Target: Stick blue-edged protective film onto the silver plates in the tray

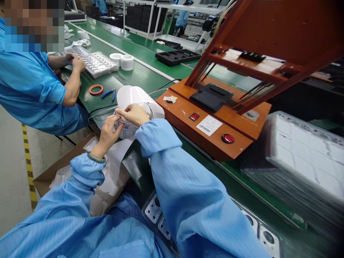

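A large roll of white backing paper with stickers (131,95) stands at the edge of the green bench, left of an orange press. My left hand (109,130) pinches the near left side of the roll's sheet with thumb and fingertips. Close beside it, my right hand (135,114) is closed on the top edge of the same sheet, its fingers partly hiding the spot. What lies between the fingertips is too small to make out. A loose white strip (118,154) hangs from the roll towards a cardboard box (44,181).
The orange press (196,122) has a raised lid, a black fixture (212,96) and a red button (228,138). Stacked plastic trays (309,150) stand right; a tray of metal plates (154,209) lies below my right arm. Blue pliers (109,94), red tape (96,89) and a co-worker (34,86) are left.
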`<state>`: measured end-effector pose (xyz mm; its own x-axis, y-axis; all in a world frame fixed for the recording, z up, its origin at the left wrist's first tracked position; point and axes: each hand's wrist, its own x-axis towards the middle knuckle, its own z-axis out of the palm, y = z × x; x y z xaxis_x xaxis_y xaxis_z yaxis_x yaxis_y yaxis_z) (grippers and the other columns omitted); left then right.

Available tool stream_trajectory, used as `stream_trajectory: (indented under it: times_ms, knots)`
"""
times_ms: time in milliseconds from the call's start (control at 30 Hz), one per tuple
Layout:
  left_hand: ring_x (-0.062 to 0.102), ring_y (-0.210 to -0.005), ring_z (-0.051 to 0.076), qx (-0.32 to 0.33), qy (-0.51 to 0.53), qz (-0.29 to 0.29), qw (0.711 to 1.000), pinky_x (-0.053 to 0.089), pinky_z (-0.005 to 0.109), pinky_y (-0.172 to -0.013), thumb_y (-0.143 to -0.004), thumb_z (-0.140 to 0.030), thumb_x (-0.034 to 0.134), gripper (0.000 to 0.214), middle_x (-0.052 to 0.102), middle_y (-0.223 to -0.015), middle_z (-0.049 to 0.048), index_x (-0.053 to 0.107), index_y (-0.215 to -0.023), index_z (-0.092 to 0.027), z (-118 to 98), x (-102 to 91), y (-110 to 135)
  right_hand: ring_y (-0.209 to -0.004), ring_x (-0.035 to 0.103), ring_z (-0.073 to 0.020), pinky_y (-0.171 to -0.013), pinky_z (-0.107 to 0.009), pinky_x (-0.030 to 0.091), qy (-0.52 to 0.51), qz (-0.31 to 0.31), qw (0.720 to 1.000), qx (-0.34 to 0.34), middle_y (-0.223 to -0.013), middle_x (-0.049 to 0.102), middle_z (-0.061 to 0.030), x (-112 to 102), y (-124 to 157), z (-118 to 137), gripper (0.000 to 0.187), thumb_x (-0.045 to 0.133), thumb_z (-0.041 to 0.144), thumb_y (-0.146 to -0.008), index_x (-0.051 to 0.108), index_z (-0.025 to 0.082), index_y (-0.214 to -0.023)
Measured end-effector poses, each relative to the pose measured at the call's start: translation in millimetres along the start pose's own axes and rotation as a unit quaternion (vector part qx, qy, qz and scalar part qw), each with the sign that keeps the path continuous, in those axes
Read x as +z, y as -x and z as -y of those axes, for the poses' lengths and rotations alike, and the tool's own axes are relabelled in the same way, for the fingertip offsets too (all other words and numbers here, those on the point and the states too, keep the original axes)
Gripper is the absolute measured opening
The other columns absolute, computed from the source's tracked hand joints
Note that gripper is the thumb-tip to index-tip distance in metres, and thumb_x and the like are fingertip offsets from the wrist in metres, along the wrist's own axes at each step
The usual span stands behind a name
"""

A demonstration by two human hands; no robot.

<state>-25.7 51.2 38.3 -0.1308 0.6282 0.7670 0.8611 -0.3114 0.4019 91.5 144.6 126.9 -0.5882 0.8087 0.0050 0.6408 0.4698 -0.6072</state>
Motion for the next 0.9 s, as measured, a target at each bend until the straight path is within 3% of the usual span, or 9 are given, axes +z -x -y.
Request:
stream_trajectory:
  times_ms: [233,533,633,733,900]
  knots:
    - [0.054,-0.109,0.017,0.017,-0.025,0.021,0.999,0.047,0.033,-0.096,-0.087,-0.031,0.052,0.026,0.059,-0.110,0.0108,0.055,-0.108,-0.016,1.6,-2.1,3.1,-0.094,0.063,-0.0286,-0.079,-0.036,0.046,0.058,-0.035,0.997,0.025,-0.100,0.067,-0.0161,4.2,-10.1,12.3,0.028,0.049,0.031,-0.080,0.069,0.014,-0.090]
    - [0.054,-0.116,0.020,0.046,-0.062,-0.031,0.997,0.035,0.043,-0.109,-0.083,-0.031,0.057,0.016,0.062,-0.111,0.0084,0.057,-0.084,-0.016,-0.1,-4.6,-0.7,-0.088,0.063,-0.0217,-0.081,-0.032,0.047,-0.037,-0.114,0.992,0.044,-0.090,0.067,-0.0100,-35.4,-2.0,-4.8,0.030,0.053,0.037,-0.081,0.069,0.012,-0.087]
    - [0.058,-0.108,0.018,0.095,-0.053,-0.012,0.994,0.027,0.046,-0.113,-0.080,-0.033,0.062,0.016,0.065,-0.096,0.0036,0.058,-0.083,-0.017,-9.3,-0.1,-6.4,-0.090,0.062,-0.0195,-0.083,-0.030,0.046,-0.023,-0.105,0.993,0.041,-0.094,0.067,-0.0091,-28.8,-1.9,-8.6,0.032,0.051,0.038,-0.084,0.068,0.012,-0.091]
    - [0.060,-0.088,0.015,0.137,-0.070,0.024,0.988,0.027,0.048,-0.113,-0.080,-0.037,0.063,0.018,0.064,-0.079,0.0006,0.060,-0.079,-0.019,-19.0,2.7,-9.4,-0.091,0.062,-0.0195,-0.083,-0.030,0.045,0.003,-0.066,0.997,0.036,-0.095,0.068,-0.0094,-11.7,-3.5,-12.1,0.034,0.049,0.040,-0.086,0.069,0.013,-0.091]
    - [0.055,-0.076,0.013,0.189,-0.076,0.085,0.975,0.028,0.050,-0.111,-0.082,-0.033,0.059,0.018,0.060,-0.069,-0.0007,0.060,-0.073,-0.018,-29.3,2.0,-8.2,-0.090,0.061,-0.0196,-0.082,-0.030,0.044,0.017,-0.032,0.999,0.010,-0.093,0.068,-0.0093,11.9,-10.2,-14.4,0.037,0.045,0.043,-0.089,0.069,0.015,-0.094]
